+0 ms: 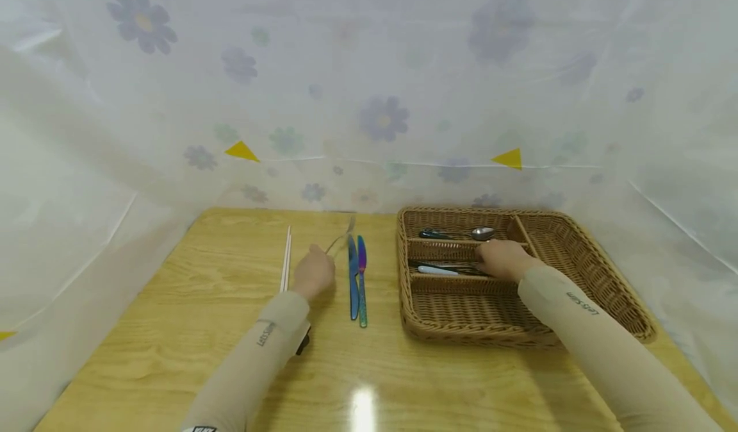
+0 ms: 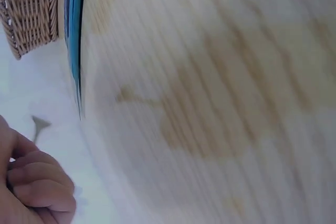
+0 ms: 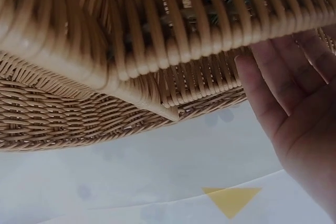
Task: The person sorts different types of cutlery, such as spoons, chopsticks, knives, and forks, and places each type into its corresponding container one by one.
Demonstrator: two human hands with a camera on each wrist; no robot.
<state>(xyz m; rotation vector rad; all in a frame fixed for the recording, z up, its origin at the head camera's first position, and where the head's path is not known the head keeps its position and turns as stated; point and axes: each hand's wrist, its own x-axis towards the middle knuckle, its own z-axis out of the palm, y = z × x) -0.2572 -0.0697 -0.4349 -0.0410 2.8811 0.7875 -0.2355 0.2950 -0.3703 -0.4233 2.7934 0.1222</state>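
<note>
My left hand (image 1: 314, 270) grips a metal fork (image 1: 350, 225) by its handle above the table; in the left wrist view the fork's head (image 2: 39, 124) points up out of curled fingers. To its right lie a blue knife (image 1: 353, 291) and a rainbow-coloured knife (image 1: 362, 284), side by side. A pair of pale chopsticks (image 1: 286, 259) lies to its left. My right hand (image 1: 504, 260) reaches into the middle compartment of the wicker basket (image 1: 405, 291), beside cutlery with a light-blue handle (image 1: 438, 270). Its fingers (image 3: 262, 85) look extended in the right wrist view, with tips hidden behind a divider.
In the basket's back compartment lie a spoon (image 1: 483, 233) and a dark-handled utensil (image 1: 435, 234). Wicker dividers (image 1: 524, 234) separate the compartments. Translucent flowered sheeting (image 1: 369, 86) surrounds the wooden table (image 1: 230, 252) behind and at both sides.
</note>
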